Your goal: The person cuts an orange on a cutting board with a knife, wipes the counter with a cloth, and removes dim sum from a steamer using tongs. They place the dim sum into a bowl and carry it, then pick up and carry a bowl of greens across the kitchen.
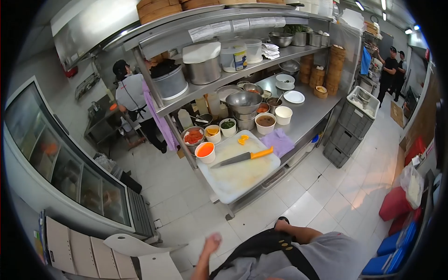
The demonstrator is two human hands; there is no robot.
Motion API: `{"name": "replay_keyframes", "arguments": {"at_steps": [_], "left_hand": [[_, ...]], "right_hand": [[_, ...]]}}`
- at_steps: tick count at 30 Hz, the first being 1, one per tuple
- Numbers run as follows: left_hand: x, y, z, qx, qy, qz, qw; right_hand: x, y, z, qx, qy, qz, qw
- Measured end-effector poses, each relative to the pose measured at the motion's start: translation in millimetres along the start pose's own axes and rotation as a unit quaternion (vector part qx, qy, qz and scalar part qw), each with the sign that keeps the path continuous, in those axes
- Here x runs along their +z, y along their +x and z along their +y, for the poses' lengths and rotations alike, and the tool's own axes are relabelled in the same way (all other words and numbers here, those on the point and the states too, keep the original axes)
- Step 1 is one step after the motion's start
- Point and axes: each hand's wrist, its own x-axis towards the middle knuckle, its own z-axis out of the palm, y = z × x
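My left hand [213,243] hangs low in front of my body, over the tiled floor and away from the counter. It is blurred, and its fingers do not show clearly. My right hand [281,226] is beside my dark apron [254,247], next to a small black thing I cannot make out. On the counter ahead, out of reach of both hands as they hang, a knife [245,157] with a yellow handle lies across a white cutting board [228,184]. Orange slices [243,139] lie near the board's far edge.
Tubs of orange liquid [205,151], chopped greens [228,126] and brown sauce [265,122] stand behind the board. A purple cloth [278,142] lies beside it. Stacked grey crates [347,135] stand right, a glass-door fridge [70,158] left. A person [133,95] works at the left; others are far right.
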Motion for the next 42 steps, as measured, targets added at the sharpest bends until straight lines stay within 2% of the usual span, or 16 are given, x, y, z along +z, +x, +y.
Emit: {"name": "replay_keyframes", "arguments": {"at_steps": [5, 7, 13, 17, 19, 20, 22, 23, 24, 27, 32, 34, 37, 38, 40, 42], "left_hand": [[-95.2, 147.7, 258.9, 0.248, -0.109, 0.241, 0.932], [-87.0, 185.6, 325.7, 0.277, -0.132, 0.253, 0.918], [43.7, 211.0, 433.8, 0.277, -0.087, -0.023, 0.957], [127.0, 164.5, 327.8, 0.183, -0.033, -0.214, 0.959], [168.5, 117.9, 196.6, 0.061, -0.048, -0.113, 0.991], [158.7, 90.8, 151.8, -0.087, -0.019, -0.215, 0.973], [153.3, -7.2, 92.8, -0.099, 0.24, -0.132, 0.957], [151.8, -63.7, 27.1, -0.404, 0.072, -0.158, 0.898], [142.9, -88.3, 21.5, -0.517, 0.007, -0.128, 0.846], [116.3, -118.6, 39.4, -0.635, -0.099, -0.011, 0.766], [169.2, -40.8, 32.2, -0.507, 0.02, 0.284, 0.814], [134.7, -23.0, 23.7, -0.28, 0.048, 0.244, 0.927], [78.3, -27.3, -51.0, -0.242, 0.094, 0.055, 0.964], [38.5, -29.8, -65.7, -0.314, -0.086, -0.019, 0.945], [-27.0, -36.8, -73.7, -0.392, -0.123, -0.018, 0.911], [-21.7, -29.4, -177.6, -0.299, -0.017, 0.05, 0.953]], "right_hand": [[-15.5, 83.8, 89.5, -0.069, 0.0, 0.053, 0.996], [-157.6, 12.8, 78.5, 0.015, 0.28, 0.003, 0.96], [-439.8, 12.4, 122.4, -0.203, 0.55, 0.199, 0.786], [-534.8, 4.0, 90.7, -0.32, 0.577, 0.189, 0.727], [-538.9, 3.7, 63.1, -0.371, 0.568, 0.133, 0.723], [-528.5, 13.2, 51.7, -0.421, 0.557, 0.094, 0.71], [-501.8, 19.3, 22.9, -0.418, 0.555, -0.009, 0.719], [-487.1, 18.4, 7.9, -0.419, 0.528, -0.052, 0.737], [-474.1, 15.9, -6.5, -0.415, 0.503, -0.09, 0.753], [-446.2, 6.0, -54.3, -0.392, 0.469, -0.17, 0.773], [-375.1, -3.0, -173.0, -0.346, 0.533, -0.192, 0.748], [-330.6, -22.3, -242.6, -0.354, 0.474, -0.269, 0.76], [-241.6, -18.4, -326.6, -0.398, 0.374, -0.336, 0.768], [-219.8, -16.4, -353.8, -0.374, 0.355, -0.336, 0.788], [-211.4, -36.0, -401.3, -0.351, 0.324, -0.309, 0.822], [-224.2, -49.8, -439.4, -0.331, 0.358, -0.257, 0.834]]}}
